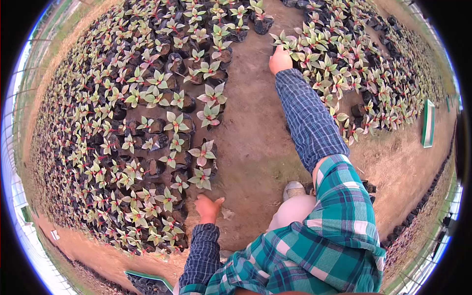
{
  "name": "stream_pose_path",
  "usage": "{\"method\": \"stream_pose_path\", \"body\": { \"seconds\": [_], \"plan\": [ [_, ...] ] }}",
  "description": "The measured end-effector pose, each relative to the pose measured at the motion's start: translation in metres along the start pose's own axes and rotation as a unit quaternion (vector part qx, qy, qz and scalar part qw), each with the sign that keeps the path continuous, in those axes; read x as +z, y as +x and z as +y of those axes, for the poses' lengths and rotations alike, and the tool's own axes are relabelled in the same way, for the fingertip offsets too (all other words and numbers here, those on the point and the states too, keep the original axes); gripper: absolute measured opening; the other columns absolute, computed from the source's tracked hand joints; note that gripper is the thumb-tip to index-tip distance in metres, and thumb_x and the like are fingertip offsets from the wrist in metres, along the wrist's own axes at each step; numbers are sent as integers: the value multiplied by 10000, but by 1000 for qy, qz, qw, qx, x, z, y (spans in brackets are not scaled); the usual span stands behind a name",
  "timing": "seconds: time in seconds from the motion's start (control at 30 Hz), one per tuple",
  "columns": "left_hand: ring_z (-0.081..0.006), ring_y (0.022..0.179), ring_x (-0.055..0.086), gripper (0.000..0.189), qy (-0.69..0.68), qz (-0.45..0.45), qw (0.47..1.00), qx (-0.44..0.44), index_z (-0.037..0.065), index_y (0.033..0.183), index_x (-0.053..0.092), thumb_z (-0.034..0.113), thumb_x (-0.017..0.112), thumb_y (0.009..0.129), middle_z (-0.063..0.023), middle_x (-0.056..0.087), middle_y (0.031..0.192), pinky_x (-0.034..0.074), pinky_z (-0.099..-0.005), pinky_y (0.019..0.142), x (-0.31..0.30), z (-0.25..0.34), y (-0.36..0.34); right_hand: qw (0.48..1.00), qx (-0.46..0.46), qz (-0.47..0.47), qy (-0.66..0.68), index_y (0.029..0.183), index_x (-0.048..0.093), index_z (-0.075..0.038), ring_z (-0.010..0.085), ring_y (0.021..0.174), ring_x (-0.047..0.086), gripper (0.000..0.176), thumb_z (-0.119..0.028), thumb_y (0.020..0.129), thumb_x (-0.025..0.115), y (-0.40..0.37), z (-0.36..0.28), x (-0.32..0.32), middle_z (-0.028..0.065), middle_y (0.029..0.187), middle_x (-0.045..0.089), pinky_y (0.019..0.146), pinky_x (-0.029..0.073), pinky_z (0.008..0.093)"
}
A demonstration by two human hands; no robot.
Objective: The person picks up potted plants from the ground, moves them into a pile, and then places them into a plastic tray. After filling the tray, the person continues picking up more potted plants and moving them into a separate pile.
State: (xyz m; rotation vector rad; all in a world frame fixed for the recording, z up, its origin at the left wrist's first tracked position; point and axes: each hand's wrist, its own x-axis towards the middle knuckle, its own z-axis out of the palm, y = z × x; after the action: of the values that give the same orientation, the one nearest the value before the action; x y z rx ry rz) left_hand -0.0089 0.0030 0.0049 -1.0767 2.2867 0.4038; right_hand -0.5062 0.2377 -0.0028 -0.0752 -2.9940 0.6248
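Note:
My right hand [280,61] reaches far forward to the near edge of the right-hand block of plants. It is right beside a seedling [284,38] with pale green leaves, and its fingers are mostly hidden behind the back of the hand. Low down by the left-hand block, my left hand [208,209] hangs over the soil with its thumb apart from the fingers, and nothing shows in it. Just ahead of it stands a potted seedling [201,178] with broad green leaves. A black plastic grow bag [263,24] holds another seedling further up the path.
A bare dirt path [248,113] runs between the two blocks of bagged seedlings. At the right lies a green-rimmed tray [428,124]. Another green-edged tray [147,281] with black bags is at the bottom left. My shoe [294,191] stands on the path.

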Motion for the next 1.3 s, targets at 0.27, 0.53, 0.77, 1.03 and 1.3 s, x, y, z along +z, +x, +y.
{"method": "stream_pose_path", "body": {
  "seconds": [0.27, 0.53, 0.77, 1.03, 1.3],
  "plan": [
    [-432, 1027, 572, 917, -1, -30, 999, -25, -64, 1154, 421, 470, 874, 561, -312, 523, 1125, 493, -465, 871, -4, 2, 0, 992, -55, 109, -4, 878, 599, 21, 393, 776, 649, 160, -96, 769, 616, 16, 20, 31, 245, 796, 647, 695, 520, 465],
    [-450, 1026, 563, 923, 6, -33, 999, -22, -71, 1157, 418, 466, 874, 561, -324, 516, 1125, 485, -474, 878, 0, 0, 3, 991, -86, 71, 78, 895, 567, 26, 376, 786, 658, 222, -152, 782, 637, 5, -61, 18, 237, 828, 652, 707, 530, 453],
    [-455, 1020, 561, 917, -9, -26, 1000, -5, -66, 1162, 417, 447, 877, 558, -330, 517, 1118, 481, -481, 875, 9, -8, 4, 992, -91, 34, 83, 959, 544, 38, 382, 761, 658, 214, -107, 808, 591, -20, -102, 52, 231, 813, 652, 677, 536, 449],
    [-436, 993, 574, 885, 5, -2, 1000, -8, -58, 1097, 421, 462, 880, 547, -316, 534, 1091, 493, -466, 850, 4, -1, 2, 961, -174, 67, 203, 1015, 521, -5, 393, 899, 602, 250, -148, 827, 605, -54, -34, -2, 242, 997, 591, 768, 503, 461],
    [-433, 1003, 574, 921, 4, -6, 1000, -7, -64, 1128, 410, 467, 883, 542, -316, 530, 1103, 492, -459, 862, 4, -2, 3, 992, 112, 52, -6, 1085, 517, 115, 411, 924, 622, 351, -82, 797, 548, 9, 51, -22, 312, 1008, 616, 803, 509, 474]
  ]
}}
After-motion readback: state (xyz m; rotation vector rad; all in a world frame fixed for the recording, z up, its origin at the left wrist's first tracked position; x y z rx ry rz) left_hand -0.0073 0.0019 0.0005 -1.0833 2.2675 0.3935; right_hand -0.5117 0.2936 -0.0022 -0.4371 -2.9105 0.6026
